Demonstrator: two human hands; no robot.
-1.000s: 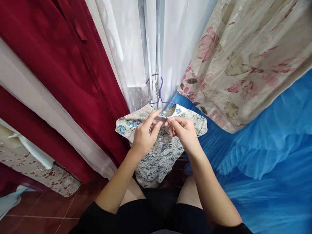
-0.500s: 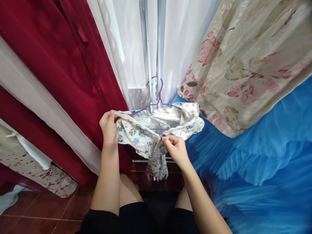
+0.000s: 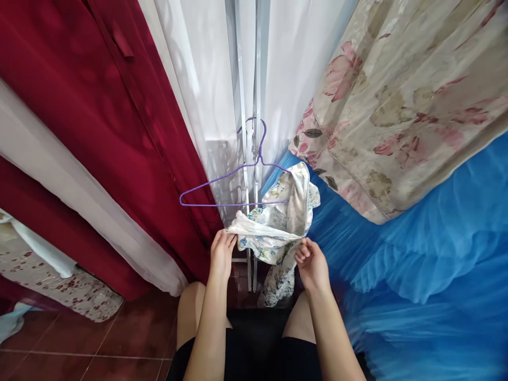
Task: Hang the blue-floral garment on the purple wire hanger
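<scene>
The flowery top (image 3: 273, 251) is in front of the person, half on the purple hanger (image 3: 260, 156): the R side of the hanger is in the cloth, the L side is bare. The L hand (image 3: 220, 259) has its fingers pinched on 1 end of the top's pale edge. The R hand (image 3: 313, 267) has its fingers closed on the edge too, a bit to the R, so the cloth is pulled tight btwn them.

The top looks light, soft & floppy, prob. not slippery. It won't break, but thin cloth could snag or stretch. Best grip prob. = the edge, w/ soft pinches, 1 per side.

Count: 1 top, 1 hanger, 2 hands, 2 thin pale poles (image 3: 243, 84) behind, 1 cream cloth w/ pink flowers (image 3: 397, 121) on the R. Can't tell how many red cloths (image 3: 91, 100) hang on the L, b/c they overlap.
</scene>
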